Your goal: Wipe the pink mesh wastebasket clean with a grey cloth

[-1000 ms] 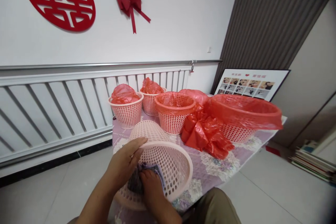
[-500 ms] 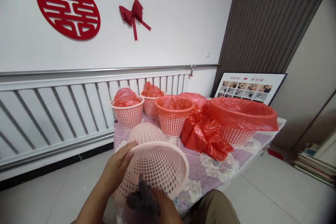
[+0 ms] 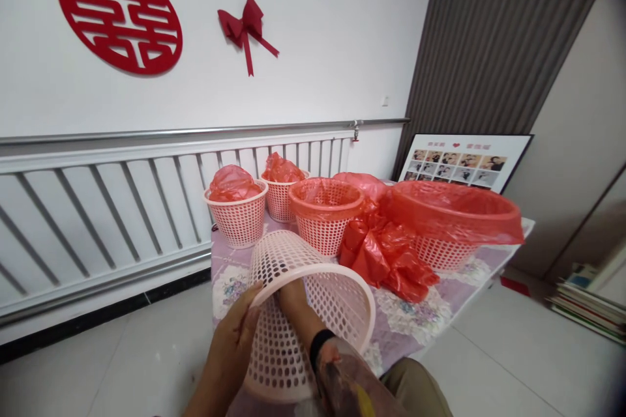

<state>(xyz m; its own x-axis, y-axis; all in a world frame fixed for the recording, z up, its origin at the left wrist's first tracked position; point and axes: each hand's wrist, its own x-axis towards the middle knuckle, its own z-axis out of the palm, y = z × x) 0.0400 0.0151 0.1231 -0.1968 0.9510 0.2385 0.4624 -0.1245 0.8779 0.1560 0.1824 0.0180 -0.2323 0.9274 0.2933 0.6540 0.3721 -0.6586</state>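
Observation:
A pale pink plastic wastebasket [image 3: 281, 345] with lattice walls lies on its side, its mouth facing me. My left hand [image 3: 237, 332] grips its rim on the left, fingers outside the wall and thumb at the edge. My right hand [image 3: 292, 296] reaches deep into the basket, with a black band on the wrist. Its fingers are hidden behind the rim and wall. Dark patches show through the holes near the base, where the dark grey cloth [image 3: 268, 268] in that hand presses against the inside.
Behind stand two pink baskets stuffed with red bags [image 3: 233, 184] [image 3: 282, 168], and a basket lined with a red bag [image 3: 327, 202]. Crumpled red plastic bags [image 3: 386, 254] lie beside a large lined basket [image 3: 454, 208]. A flowered tablecloth [image 3: 415, 309] covers the table; a radiator [image 3: 112, 215] lines the wall.
My right hand has moved from the basket's mouth deep inside, taking the dark cloth with it. The basket has shifted slightly right, and my left hand stays on its rim.

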